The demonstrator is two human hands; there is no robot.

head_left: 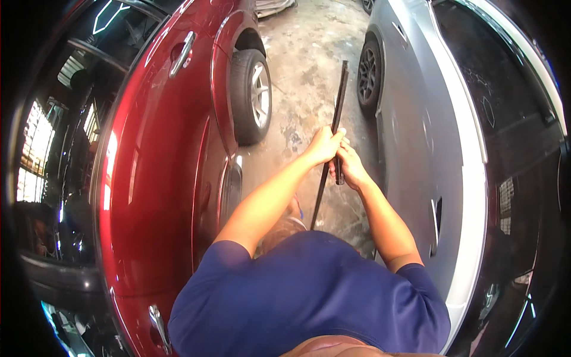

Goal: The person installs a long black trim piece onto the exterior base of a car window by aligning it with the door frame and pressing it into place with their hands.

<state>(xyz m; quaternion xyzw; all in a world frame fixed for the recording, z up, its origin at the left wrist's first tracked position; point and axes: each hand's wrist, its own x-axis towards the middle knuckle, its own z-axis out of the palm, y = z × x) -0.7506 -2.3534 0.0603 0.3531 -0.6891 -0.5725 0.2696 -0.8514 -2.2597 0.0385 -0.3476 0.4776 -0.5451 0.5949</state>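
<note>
Both the left hand (323,145) and the right hand (352,168) are engaged on a long dark strip (341,98), held in front of the person, over the floor (303,56), in the aisle between a red car (154,172) and a grey car (416,149).

Step in hand, as judged: gripping and handling the strip in mid-air. The next move appears to call for a firm hold by both hands and control of the far end, so that it does not swing against the grey car's wheel (370,74) or painted panels. The aisle is narrow and the strip's reach is long; contact with bodywork is the evident risk.

Hands: the left is closed, its fingers wrapped about the strip near mid-length, thumb side toward the far end. The right is also closed, lower and just beside the left, with fingers curled about the strip near its lower end. Neither hand stands wide. Exact finger placement where the two meet is partly hidden.

A thin dark length (320,196) slants from beneath the hands toward the person's body. Whether it is a separate piece or part of the strip cannot be determined. The red car's wheel (260,95) stands well apart from the strip.
</note>
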